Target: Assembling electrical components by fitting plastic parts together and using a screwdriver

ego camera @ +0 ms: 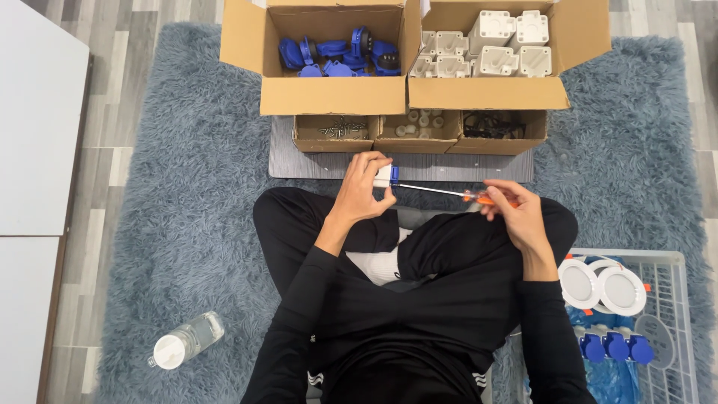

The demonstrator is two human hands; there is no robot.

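My left hand (363, 191) grips a small white and blue plastic part (387, 176) above my crossed legs. My right hand (514, 211) holds a screwdriver (449, 192) by its orange handle. The thin metal shaft runs left and its tip meets the blue end of the part. Both hands hover over my lap, just in front of a grey board (299, 161) on the rug.
Two open cardboard boxes stand ahead, one with blue parts (336, 56) and one with white parts (486, 49). Three small boxes (419, 131) sit before them. A white wire basket (662, 262) with round white and blue pieces is at right, a water bottle (187, 340) at left.
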